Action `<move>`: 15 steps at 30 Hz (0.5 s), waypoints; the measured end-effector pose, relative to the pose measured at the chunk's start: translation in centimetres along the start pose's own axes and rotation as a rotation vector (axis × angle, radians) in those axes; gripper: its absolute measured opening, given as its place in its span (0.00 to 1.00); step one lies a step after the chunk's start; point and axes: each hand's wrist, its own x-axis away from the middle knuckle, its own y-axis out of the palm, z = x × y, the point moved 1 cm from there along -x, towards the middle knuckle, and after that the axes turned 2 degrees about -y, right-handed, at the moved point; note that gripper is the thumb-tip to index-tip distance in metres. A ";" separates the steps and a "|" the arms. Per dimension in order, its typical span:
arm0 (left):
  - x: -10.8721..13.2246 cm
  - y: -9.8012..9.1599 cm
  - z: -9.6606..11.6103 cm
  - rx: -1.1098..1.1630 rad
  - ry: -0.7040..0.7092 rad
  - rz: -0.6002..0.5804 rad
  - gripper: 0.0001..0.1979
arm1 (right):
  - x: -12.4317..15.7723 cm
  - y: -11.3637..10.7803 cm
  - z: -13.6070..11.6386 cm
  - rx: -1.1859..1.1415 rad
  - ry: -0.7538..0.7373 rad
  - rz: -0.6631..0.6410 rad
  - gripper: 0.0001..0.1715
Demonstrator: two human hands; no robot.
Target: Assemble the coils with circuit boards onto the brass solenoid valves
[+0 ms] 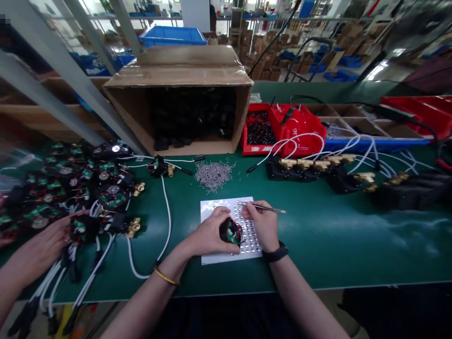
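My left hand [214, 233] is closed around a small black housing [231, 230] with a green circuit board and red wires showing in its open face. Between the thumb and fingers of my right hand [263, 223] is a pair of tweezers [266, 208], its tip over a white sheet [212, 258] with rows of small round silvery dots. The housing is held above that same sheet, covering part of the rows. Beyond the sheet lies a heap of small metal screws [213, 175] on the green table.
Another person's hand [45, 242] touches piled open housings [113, 195] at the left. A cardboard box [180, 70] with black parts stands behind the screws. Red bins [259, 149] and a row of black units with brass fittings [307, 165] and white cables are at the right.
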 end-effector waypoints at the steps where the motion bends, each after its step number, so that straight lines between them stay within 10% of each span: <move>1: 0.0 0.1 0.0 -0.045 0.015 -0.018 0.33 | 0.0 0.0 0.1 0.017 -0.006 0.009 0.19; 6: -0.2 0.2 -0.3 -0.104 -0.030 -0.126 0.53 | 0.0 0.1 0.3 0.090 -0.017 0.036 0.19; 15: -0.4 -0.2 -0.3 -0.116 -0.090 -0.156 0.55 | 0.0 -0.1 0.0 0.249 -0.085 -0.036 0.19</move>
